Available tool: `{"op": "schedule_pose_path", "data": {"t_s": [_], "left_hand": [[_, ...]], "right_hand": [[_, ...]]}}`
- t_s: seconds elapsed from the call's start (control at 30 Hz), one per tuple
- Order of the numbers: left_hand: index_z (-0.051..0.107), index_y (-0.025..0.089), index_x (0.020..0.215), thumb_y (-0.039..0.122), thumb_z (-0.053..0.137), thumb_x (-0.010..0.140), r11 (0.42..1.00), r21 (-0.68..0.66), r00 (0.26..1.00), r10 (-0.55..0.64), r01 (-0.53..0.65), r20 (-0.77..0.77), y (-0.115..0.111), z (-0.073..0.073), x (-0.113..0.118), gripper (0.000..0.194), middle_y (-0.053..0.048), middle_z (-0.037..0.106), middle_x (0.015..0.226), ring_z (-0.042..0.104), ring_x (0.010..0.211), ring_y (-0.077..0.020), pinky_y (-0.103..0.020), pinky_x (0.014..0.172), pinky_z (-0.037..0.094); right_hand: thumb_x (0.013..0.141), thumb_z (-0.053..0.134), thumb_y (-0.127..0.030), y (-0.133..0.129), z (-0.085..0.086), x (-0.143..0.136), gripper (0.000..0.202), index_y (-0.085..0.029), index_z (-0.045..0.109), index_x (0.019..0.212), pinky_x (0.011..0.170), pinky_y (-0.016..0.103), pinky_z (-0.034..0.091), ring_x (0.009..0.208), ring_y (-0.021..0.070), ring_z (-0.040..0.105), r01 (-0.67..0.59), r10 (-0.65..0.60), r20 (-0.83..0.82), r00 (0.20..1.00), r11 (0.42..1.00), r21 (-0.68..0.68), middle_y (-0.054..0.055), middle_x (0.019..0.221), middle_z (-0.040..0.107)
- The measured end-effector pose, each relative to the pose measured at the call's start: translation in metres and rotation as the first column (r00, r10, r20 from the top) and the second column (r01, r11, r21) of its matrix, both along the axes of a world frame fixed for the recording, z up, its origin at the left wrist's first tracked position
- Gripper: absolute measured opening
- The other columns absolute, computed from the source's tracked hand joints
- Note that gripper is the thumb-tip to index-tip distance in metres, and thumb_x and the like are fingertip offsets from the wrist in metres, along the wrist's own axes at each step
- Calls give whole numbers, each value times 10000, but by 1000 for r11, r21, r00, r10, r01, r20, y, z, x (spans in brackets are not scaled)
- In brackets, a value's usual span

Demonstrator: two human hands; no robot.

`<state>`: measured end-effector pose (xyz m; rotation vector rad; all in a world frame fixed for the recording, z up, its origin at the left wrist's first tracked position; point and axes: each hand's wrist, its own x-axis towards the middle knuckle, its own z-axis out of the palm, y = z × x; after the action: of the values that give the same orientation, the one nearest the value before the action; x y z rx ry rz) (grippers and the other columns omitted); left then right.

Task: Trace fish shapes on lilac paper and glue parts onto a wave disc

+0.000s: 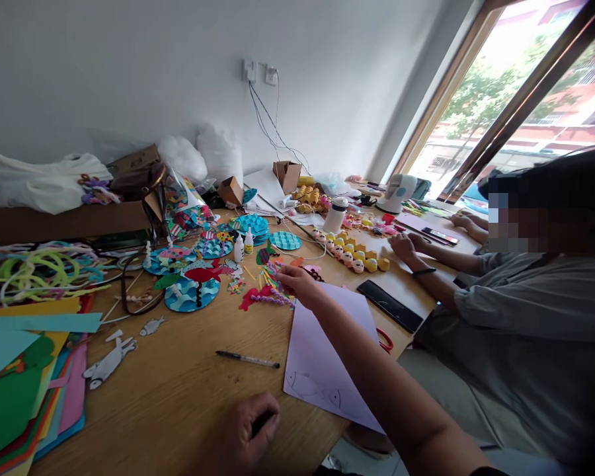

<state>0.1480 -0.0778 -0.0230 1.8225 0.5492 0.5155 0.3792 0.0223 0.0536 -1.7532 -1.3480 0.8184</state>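
My right hand (300, 285) reaches out over a pile of small craft pieces, its thumb and fingers drawn together. Whatever is between them, if anything, is too small to make out. Close to the fingertips lie yellow strips (265, 277), a red paper fish (252, 299) and a purple twisted pipe cleaner (272, 299). Below my right forearm is a lilac sheet (322, 350) with fish outlines drawn on it. My left hand (255, 426) rests loosely curled at the table's near edge, with nothing visible in it. A pen (248, 359) lies beyond it.
Coloured paper (39, 396) is stacked at left, near paper fish cutouts (112, 360). Decorated blue discs (193, 294) and glue bottles (238, 248) stand mid-table. A phone (389, 305) and red-handled scissors (385, 340) lie right, beside a seated person (515, 317).
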Motion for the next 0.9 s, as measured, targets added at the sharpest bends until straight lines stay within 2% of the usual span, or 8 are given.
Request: {"op": "schedule_pose_path", "data": {"t_s": [0.1, 0.17, 0.23, 0.27, 0.33, 0.4, 0.53, 0.9], "left_hand": [[495, 182, 642, 365, 455, 830, 975, -75, 973, 216, -210, 81, 11, 15, -6, 266, 40, 393, 563, 373, 533, -102, -213, 521, 321], [535, 180, 699, 371, 505, 817, 924, -149, 917, 373, -352, 143, 25, 34, -12, 227, 43, 410, 576, 376, 528, -97, -207, 506, 332], [559, 182, 813, 373, 571, 784, 854, -226, 817, 516, -468, 257, 42, 58, -18, 193, 38, 463, 618, 417, 560, -100, -200, 514, 355], [559, 183, 861, 377, 609, 756, 826, -273, 770, 560, -493, 305, 50, 70, -21, 227, 30, 497, 654, 437, 575, -101, -198, 510, 364], [557, 178, 909, 388, 650, 721, 788, -352, 706, 612, -505, 356, 63, 89, -26, 298, 9, 534, 741, 474, 637, -109, -194, 518, 381], [563, 177, 935, 411, 646, 724, 776, -404, 686, 624, -485, 374, 71, 100, -31, 326, -6, 551, 789, 495, 690, -117, -195, 536, 398], [573, 195, 958, 432, 620, 748, 771, -457, 693, 618, -444, 370, 74, 102, -39, 320, -16, 568, 817, 514, 744, -134, -206, 561, 418], [616, 214, 914, 375, 664, 724, 782, -409, 719, 608, -470, 336, 65, 97, -48, 254, 7, 581, 821, 495, 756, -122, -207, 602, 407]], "right_hand": [[761, 533, -503, -22, 10, -18, 334, -182, 449, 719, 508, 198, 360, 503, 59, 393, -108, 113, -286, 952, 994, 34, -46, 618, 445], [675, 678, -445, -35, 11, -35, 352, -170, 461, 713, 478, 171, 304, 501, 40, 376, -190, 192, -686, 702, 979, 79, -40, 640, 461], [654, 734, -346, -45, 9, -54, 320, -154, 485, 717, 464, 155, 264, 505, 28, 380, -260, 226, -875, 427, 958, 121, -34, 654, 476], [655, 741, -310, -48, 7, -63, 306, -148, 488, 714, 459, 153, 255, 509, 26, 388, -289, 239, -914, 328, 946, 143, -27, 676, 491], [662, 743, -267, -54, 1, -81, 288, -140, 491, 716, 452, 150, 242, 513, 23, 395, -341, 260, -947, 188, 922, 186, -17, 707, 508], [673, 738, -255, -57, -4, -96, 280, -137, 487, 714, 444, 149, 230, 507, 23, 386, -380, 279, -956, 92, 897, 225, -21, 698, 497], [712, 712, -242, -61, -10, -115, 257, -129, 481, 704, 447, 148, 221, 497, 22, 371, -434, 299, -954, -18, 857, 277, -30, 661, 461], [736, 694, -221, -61, -16, -135, 232, -123, 484, 742, 445, 146, 196, 488, 15, 359, -470, 278, -951, -137, 827, 309, -25, 682, 472]]}}
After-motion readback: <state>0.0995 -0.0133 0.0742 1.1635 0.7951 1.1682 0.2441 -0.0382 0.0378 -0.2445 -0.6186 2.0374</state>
